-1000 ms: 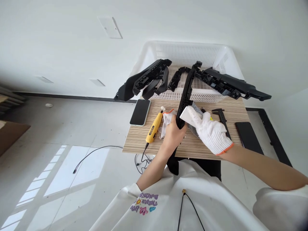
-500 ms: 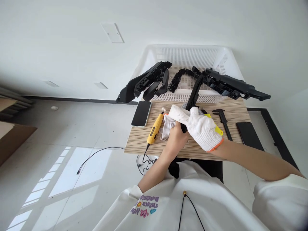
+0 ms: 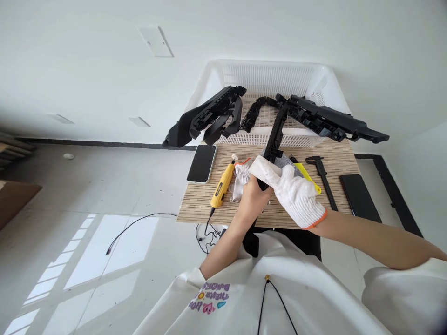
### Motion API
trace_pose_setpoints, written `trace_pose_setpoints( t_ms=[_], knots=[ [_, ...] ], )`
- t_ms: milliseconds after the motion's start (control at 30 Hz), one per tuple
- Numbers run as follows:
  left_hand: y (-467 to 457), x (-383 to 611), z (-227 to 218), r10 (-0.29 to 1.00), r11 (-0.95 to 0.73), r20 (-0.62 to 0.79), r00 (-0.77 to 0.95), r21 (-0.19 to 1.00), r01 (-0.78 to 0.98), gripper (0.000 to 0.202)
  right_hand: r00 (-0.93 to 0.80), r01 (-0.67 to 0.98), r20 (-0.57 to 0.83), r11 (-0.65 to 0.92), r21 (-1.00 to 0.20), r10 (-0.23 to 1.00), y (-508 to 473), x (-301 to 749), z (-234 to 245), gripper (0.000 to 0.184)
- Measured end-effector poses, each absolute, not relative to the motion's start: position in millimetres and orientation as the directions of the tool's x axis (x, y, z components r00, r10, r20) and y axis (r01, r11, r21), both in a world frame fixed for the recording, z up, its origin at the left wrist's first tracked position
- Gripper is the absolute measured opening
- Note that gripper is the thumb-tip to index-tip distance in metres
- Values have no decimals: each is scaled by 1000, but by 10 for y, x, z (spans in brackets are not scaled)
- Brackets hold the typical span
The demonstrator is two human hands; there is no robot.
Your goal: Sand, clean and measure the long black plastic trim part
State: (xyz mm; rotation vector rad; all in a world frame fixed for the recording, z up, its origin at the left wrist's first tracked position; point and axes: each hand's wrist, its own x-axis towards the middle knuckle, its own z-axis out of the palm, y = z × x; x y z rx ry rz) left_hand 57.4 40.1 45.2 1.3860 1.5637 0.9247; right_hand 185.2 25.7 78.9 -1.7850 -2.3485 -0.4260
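Observation:
My bare left hand (image 3: 256,197) is closed around the lower end of a long black plastic part (image 3: 276,132), which rises away from me over the basket's front edge. My right hand (image 3: 298,195) wears a white knitted glove with an orange cuff. Its fingers are closed on a flat white pad (image 3: 264,170), pressed across the black part just above my left hand. The glove hides some of the pad. Close to the left hand lie a second white glove (image 3: 240,180) and a yellow rotary tool (image 3: 222,187) with its cord hanging down.
A white plastic basket (image 3: 268,74) stands at the back, with more black plastic parts (image 3: 213,118) over it. On the wooden table (image 3: 195,204) are a phone (image 3: 201,163), a yellow-handled tool (image 3: 308,177), a black caliper (image 3: 323,179) and a dark phone (image 3: 359,197). Grey material (image 3: 284,161) lies behind the right hand.
My gloved right hand and the pad have shifted slightly right and toward me along the black part. My left hand keeps its hold. The whole view has shifted a little.

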Motion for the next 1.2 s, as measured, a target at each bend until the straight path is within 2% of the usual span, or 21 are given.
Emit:
trace_pose_setpoints(
  t_ms=[100, 200, 300, 400, 500, 567, 600, 667, 700, 733, 767, 833, 933, 1033, 1200],
  knots=[
    [410, 566, 429, 993, 119, -108, -49, 917, 380, 40, -351, 885, 254, 231, 405, 901, 216, 1934, 847, 85],
    [407, 562, 410, 990, 144, -129, -64, 910, 389, 27, -398, 809, 230, 222, 544, 888, 168, 2038, 827, 86],
    [402, 566, 413, 987, 158, -144, -67, 903, 398, 22, -410, 768, 227, 201, 608, 883, 126, 2117, 768, 87],
    [404, 568, 426, 988, 152, -138, -65, 904, 400, 23, -397, 793, 218, 214, 570, 892, 127, 2156, 739, 86],
    [408, 563, 427, 990, 141, -124, -68, 907, 396, 23, -382, 858, 203, 264, 441, 902, 183, 2203, 806, 80],
    [411, 559, 416, 991, 136, -117, -71, 911, 390, 22, -360, 917, 194, 307, 256, 913, 236, 2259, 924, 73],
    [412, 558, 408, 991, 135, -115, -74, 913, 385, 22, -337, 941, 187, 323, 102, 923, 262, 2291, 999, 68],
    [417, 562, 387, 990, 136, -113, -83, 917, 375, 22, -243, 896, 132, 275, -348, 961, 312, 2347, 1151, 58],
    [420, 565, 377, 990, 136, -112, -87, 919, 371, 22, -190, 792, 60, 189, -580, 980, 337, 2364, 1211, 54],
    [423, 568, 369, 991, 131, -108, -81, 921, 367, 23, -148, 646, -38, 68, -761, 988, 364, 2370, 1252, 52],
    [426, 572, 362, 993, 117, -99, -68, 924, 363, 25, -126, 490, -148, -68, -869, 981, 395, 2364, 1268, 50],
    [433, 577, 357, 997, 73, -67, -31, 932, 355, 29, -128, 257, -330, -290, -922, 935, 467, 2312, 1224, 45],
    [438, 582, 367, 999, 33, -36, 1, 932, 361, 34, -129, 117, -416, -403, -908, 900, 588, 2148, 1030, 45],
    [437, 587, 380, 997, 72, -70, -20, 906, 417, 36, -77, 134, -398, -386, -913, 914, 683, 1948, 825, 46],
    [423, 589, 388, 996, 88, -69, -58, 891, 446, 36, 11, 266, -295, -287, -920, 956, 740, 1809, 666, 48]
  ],
)
